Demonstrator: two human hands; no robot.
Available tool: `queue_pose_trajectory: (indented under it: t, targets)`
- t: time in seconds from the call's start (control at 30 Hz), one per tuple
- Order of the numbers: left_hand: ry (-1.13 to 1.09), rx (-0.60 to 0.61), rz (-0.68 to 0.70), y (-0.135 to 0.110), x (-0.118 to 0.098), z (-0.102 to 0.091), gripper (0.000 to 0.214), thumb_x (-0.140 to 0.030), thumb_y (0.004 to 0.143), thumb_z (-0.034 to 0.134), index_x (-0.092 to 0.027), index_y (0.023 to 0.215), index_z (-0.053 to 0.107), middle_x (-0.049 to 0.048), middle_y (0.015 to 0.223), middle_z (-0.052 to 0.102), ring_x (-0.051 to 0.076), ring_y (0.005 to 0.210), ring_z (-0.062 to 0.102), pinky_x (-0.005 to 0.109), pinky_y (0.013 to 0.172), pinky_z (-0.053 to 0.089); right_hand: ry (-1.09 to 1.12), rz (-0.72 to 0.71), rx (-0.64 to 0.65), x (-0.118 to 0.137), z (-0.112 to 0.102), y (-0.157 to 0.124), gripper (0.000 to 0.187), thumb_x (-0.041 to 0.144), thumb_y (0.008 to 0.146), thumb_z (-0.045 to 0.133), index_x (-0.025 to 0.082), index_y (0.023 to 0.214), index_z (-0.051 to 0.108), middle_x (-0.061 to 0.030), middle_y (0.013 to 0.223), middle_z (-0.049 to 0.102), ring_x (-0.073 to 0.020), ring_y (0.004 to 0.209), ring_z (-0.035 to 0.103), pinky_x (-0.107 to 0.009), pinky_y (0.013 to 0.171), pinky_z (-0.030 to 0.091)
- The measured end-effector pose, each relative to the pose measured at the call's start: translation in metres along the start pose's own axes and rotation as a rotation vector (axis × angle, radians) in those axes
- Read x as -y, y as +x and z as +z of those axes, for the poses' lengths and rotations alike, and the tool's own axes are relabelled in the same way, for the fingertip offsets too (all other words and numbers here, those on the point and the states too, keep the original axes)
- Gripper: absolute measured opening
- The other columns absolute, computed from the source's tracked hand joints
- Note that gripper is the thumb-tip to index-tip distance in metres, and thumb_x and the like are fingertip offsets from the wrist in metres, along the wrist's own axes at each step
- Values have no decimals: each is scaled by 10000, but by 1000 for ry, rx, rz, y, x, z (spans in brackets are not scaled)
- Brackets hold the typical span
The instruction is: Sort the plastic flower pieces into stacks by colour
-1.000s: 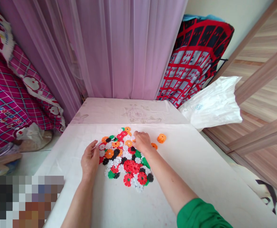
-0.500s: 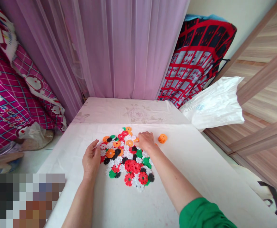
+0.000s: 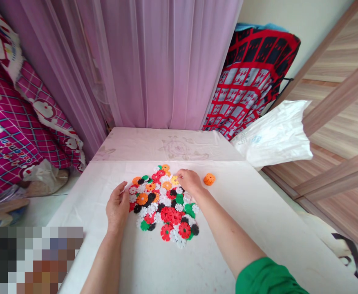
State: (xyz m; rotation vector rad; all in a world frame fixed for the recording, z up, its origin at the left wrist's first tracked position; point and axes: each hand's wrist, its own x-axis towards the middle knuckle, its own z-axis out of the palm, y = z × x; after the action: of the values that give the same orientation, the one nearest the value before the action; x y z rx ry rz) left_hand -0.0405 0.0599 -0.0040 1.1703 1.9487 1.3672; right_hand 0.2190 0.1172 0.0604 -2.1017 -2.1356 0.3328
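Observation:
A pile of flat plastic snowflake discs (image 3: 163, 204) in red, white, orange, green and black lies on the white table (image 3: 252, 220). My right hand (image 3: 190, 180) rests on the pile's far right edge, fingers pinched on an orange disc (image 3: 175, 180). My left hand (image 3: 117, 204) lies on its side against the pile's left edge, fingers loosely curled and holding nothing. A small orange ball of joined discs (image 3: 209, 179) sits alone on the table to the right of my right hand.
A pink curtain (image 3: 154, 61) hangs behind the table. Pink patterned bedding (image 3: 16, 122) is stacked on the left, a red and black blanket (image 3: 252, 77) and a white plastic bag (image 3: 274, 134) at the back right. Wooden floor lies to the right.
My right hand has shifted slightly right along the pile's far edge and now pinches an orange disc. My left hand has stayed put.

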Motion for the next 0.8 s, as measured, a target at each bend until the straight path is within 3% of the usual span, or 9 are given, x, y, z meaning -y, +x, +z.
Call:
queue_pose_trajectory:
  t: [0.2,0.33,0.53,0.8]
  targets:
    - [17,-12,1,-1,-2,0,414,-382,814,520,-248,1166,691,52,1109,729,190,921,674,333,851,527,812,229,-203,-73,-14,-18,154,300,709,620,198,798,695,-7,758,724,-156,683,635,-244,609,447]
    - [19,-21,27,-1,-1,0,419,-396,812,523,-244,1165,691,52,1090,730,183,896,671,312,809,533,1085,430,-241,-104,-2,-52,258,378,566,702,196,747,680,8,620,652,-135,583,577,-225,510,386]
    - [61,4,1,0,-2,-2,448,-413,823,518,-244,1205,678,54,1086,721,186,901,661,316,811,523,1339,517,-170,-92,15,-73,314,372,480,758,187,710,651,24,575,625,-109,562,559,-224,536,424]
    - [65,-3,-23,-1,-5,-3,459,-416,810,528,-242,1206,680,45,1025,720,155,759,634,285,702,516,1345,504,-173,-88,16,-65,292,370,486,754,186,685,648,25,562,609,-98,545,534,-220,529,410]
